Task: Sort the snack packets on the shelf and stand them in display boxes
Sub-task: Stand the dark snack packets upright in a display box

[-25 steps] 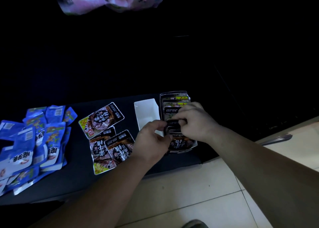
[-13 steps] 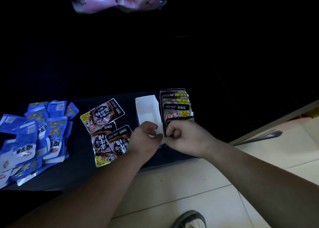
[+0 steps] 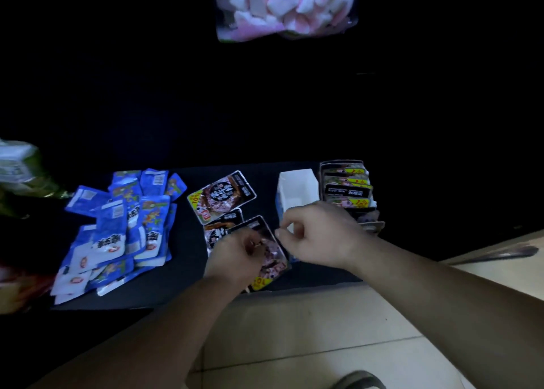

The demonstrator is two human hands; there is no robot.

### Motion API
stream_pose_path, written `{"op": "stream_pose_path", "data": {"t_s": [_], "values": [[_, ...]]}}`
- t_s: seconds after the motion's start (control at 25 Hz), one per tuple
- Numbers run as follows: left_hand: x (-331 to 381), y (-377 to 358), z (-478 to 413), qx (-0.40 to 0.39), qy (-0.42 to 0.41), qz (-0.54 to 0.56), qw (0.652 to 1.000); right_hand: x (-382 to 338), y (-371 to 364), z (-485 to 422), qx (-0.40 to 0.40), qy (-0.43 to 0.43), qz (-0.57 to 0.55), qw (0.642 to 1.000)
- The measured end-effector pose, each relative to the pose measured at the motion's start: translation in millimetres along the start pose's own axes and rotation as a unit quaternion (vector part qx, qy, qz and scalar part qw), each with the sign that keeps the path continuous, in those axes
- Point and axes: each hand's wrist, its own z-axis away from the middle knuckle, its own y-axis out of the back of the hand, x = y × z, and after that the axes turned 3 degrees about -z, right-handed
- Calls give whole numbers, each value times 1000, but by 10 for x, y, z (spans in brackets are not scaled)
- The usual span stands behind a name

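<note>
Head view: left hand (image 3: 235,260) curls its fingers onto a dark packet (image 3: 269,248) lying at the near edge of the shelf (image 3: 182,273). Right hand (image 3: 322,232) hovers over the near end of an empty white box (image 3: 297,187), fingers curled, nothing visible in them. Just right, the display box (image 3: 343,164) holds upright packets. Blue packets (image 3: 123,226) are heaped at left.

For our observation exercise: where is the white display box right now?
In the head view the white display box stands right of centre on the shelf, between loose black packets to its left and the filled display box to its right.
</note>
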Motion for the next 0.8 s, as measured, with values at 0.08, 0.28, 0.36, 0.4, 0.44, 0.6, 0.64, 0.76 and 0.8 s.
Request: {"op": "stream_pose_path", "data": {"t_s": [0.08, 0.28, 0.36, 0.4, 0.44, 0.6, 0.64, 0.76, 0.8], "values": [[-325, 170, 11, 18, -7, -85, 996, -272, -227, -210, -71, -15, -115, 991], [-811, 323, 26, -8, -1, -213, 977, -420, -992, -724, -158, -179, -79, 968], [-843, 362, -107, 5, 15, -189, 982, -352, -1225, -782, -167, -209, -35, 963], [-839, 392, -234, 0, -1, -210, 978, -304, -1352, -767, -171, -207, -31, 963], [-809, 437, -385, -19, -19, -238, 971, -260, -1461, -738, -171, -198, -29, 965], [-728, 568, -926, -150, -32, -329, 932, -200, -1761, -590, -131, -177, -1, 975], [-768, 551, -949, -159, -32, -351, 922, -207, -1799, -585, -116, -179, 9, 977], [-944, 523, -747, -114, -37, -373, 920, -275, -1861, -663, -87, -195, 13, 977], [-996, 508, -613, -101, -35, -373, 922, -293, -1861, -705, -87, -200, 8, 976]]}}
